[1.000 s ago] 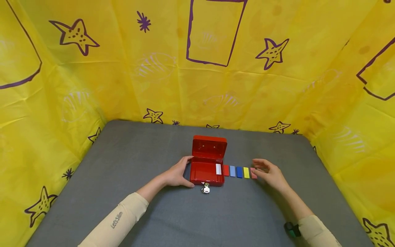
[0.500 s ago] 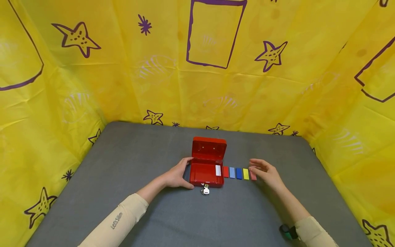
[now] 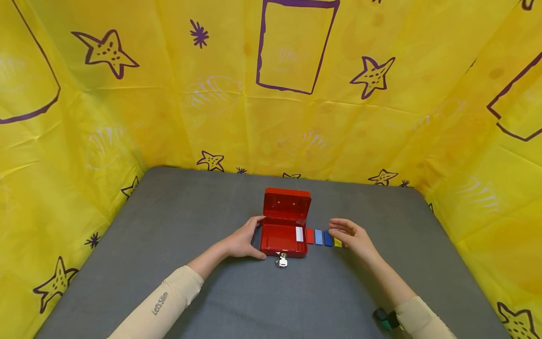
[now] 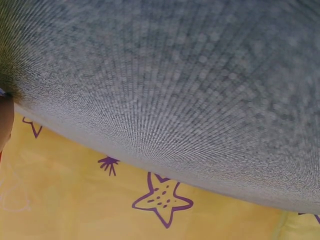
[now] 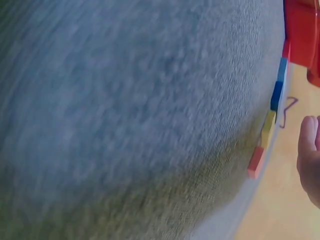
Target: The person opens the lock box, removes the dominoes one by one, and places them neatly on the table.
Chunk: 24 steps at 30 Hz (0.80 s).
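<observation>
A red metal cash box (image 3: 282,237) stands on the table with its lid (image 3: 287,203) raised. My left hand (image 3: 242,240) holds its left side, thumb at the front corner and fingers at the back one. Inside the box, a white block (image 3: 299,234) lies against the right wall. From that wall a row of flat blocks runs rightward: red (image 3: 310,236), light blue (image 3: 318,237), dark blue (image 3: 328,238), yellow (image 3: 337,242) and pink (image 5: 256,162). Over the yellow and pink ones hovers my right hand (image 3: 354,238), holding nothing, its fingers loosely bent.
A key (image 3: 282,261) hangs at the front of the box. The grey tabletop (image 3: 271,301) meets a yellow cloth (image 3: 169,117) with starfish drawings at the back and sides. A dark band (image 3: 386,320) circles my right wrist.
My right hand has moved left along the row, from above the pink block to above the yellow one. My left hand, the box and the blocks have stayed put.
</observation>
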### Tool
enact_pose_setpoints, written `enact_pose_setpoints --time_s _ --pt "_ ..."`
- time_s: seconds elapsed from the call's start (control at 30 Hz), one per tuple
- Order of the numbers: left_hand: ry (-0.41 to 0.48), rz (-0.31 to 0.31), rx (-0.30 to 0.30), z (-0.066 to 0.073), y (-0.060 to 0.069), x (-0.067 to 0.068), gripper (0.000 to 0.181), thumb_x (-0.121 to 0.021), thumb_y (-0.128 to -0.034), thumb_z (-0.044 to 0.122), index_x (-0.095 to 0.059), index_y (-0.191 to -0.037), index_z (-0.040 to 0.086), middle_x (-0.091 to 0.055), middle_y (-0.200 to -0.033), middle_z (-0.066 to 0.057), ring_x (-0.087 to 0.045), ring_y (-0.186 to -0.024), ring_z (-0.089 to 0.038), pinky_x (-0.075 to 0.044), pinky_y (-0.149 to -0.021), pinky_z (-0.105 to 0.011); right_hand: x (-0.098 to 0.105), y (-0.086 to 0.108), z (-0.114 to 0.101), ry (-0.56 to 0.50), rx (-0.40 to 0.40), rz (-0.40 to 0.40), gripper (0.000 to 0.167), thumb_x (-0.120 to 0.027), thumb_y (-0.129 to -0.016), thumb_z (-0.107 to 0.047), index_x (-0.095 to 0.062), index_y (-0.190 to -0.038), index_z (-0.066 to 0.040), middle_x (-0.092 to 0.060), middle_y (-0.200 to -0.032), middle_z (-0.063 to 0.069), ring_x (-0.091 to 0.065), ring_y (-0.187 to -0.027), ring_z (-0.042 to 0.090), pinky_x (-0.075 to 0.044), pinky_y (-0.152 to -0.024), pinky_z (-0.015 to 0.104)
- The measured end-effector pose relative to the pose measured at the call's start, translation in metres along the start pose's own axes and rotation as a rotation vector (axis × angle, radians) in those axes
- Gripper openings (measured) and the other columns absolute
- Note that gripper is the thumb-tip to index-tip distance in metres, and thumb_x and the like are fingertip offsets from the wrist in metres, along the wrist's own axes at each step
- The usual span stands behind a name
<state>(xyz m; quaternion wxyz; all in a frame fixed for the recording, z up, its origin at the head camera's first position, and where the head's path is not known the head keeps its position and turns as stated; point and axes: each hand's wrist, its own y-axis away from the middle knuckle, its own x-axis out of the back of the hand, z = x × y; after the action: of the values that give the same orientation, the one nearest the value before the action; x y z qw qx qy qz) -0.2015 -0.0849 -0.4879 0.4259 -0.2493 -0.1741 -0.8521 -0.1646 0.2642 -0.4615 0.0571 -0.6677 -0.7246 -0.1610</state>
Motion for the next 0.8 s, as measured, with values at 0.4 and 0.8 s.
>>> enact_pose_setpoints --time_s 0.4,0.8 --pt "-0.011 -0.001 0.001 0.002 0.001 0.000 0.103 -0.088 -0.0695 0.021 -0.024 -0.148 0.003 -0.034 -0.147 -0.014 -0.036 -0.133 -0.029 -0.032 -0.109 -0.048 -0.023 -0.004 -0.006 -0.050 0.068 -0.057 0.049 -0.068 -0.092 -0.017 -0.052 -0.132 0.006 -0.057 -0.129 0.025 -0.060 -0.111 0.023 -0.048 -0.088 0.019" --pt "-0.017 0.001 -0.011 -0.001 0.000 0.000 0.103 -0.088 -0.0689 0.022 -0.024 -0.147 0.003 -0.035 -0.146 -0.014 -0.037 -0.133 -0.029 -0.033 -0.109 -0.048 -0.039 -0.012 -0.016 -0.013 0.135 -0.106 0.045 -0.069 -0.091 -0.016 -0.056 -0.129 0.004 -0.061 -0.124 0.022 -0.062 -0.107 0.027 -0.050 -0.086 0.021"
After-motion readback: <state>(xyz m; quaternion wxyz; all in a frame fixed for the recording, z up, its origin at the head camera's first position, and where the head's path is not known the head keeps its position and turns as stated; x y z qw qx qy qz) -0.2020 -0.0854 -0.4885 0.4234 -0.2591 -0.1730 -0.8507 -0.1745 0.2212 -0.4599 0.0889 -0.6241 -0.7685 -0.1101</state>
